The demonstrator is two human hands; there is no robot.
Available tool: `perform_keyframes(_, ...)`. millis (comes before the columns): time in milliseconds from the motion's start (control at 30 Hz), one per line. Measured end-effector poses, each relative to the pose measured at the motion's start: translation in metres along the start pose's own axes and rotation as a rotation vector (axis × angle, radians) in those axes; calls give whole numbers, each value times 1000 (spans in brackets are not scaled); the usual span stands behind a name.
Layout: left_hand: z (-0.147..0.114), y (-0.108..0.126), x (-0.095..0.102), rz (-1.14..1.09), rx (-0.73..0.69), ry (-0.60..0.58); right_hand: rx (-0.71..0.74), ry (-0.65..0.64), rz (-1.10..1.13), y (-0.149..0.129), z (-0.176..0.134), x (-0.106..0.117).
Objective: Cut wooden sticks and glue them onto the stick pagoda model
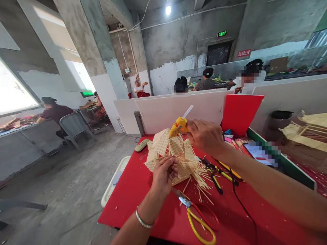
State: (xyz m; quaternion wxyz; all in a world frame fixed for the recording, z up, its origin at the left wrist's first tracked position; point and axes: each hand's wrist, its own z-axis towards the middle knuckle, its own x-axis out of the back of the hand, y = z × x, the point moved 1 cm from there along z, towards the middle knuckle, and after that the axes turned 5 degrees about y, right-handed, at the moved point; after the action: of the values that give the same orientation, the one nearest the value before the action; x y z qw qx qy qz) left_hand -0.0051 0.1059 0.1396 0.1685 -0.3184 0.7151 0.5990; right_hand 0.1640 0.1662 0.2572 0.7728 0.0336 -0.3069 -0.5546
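Note:
My right hand [205, 134] is wrapped round a yellow hot glue gun [178, 127], with a pale glue stick [188, 111] jutting from its back. The gun's nozzle points down at the roof of a model building [160, 144] made of thin wooden sticks. My left hand [166, 172] has its fingers pinched together at the front of the model. Whatever lies between those fingertips is too small to make out. Closest to my left wrist are scissors [187, 202] with red and yellow handles, lying partly spread on the red tabletop [143, 204].
Loose wooden sticks [203, 178] and pliers [214, 177] lie right of the model. A black cord [237, 195] crosses the table under my right forearm. A phone [258, 154] rests at the right. White partition boards [178, 110] stand behind, with several people beyond them.

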Motion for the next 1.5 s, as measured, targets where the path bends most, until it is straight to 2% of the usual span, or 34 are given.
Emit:
perform_keyframes(733, 2, -2, 2, 3, 1, -11, -25, -23, 4, 1, 3, 2)
perform_keyframes(967, 0, -1, 0, -1, 4, 4, -82, -5, -23, -3, 6, 7)
perform_keyframes(1233, 3, -2, 3, -5, 1, -3, -37, -33, 3, -5, 6, 5)
perform_keyframes(1500, 1, -1, 2, -20, 10, 2, -12, -8, -14, -6, 6, 3)
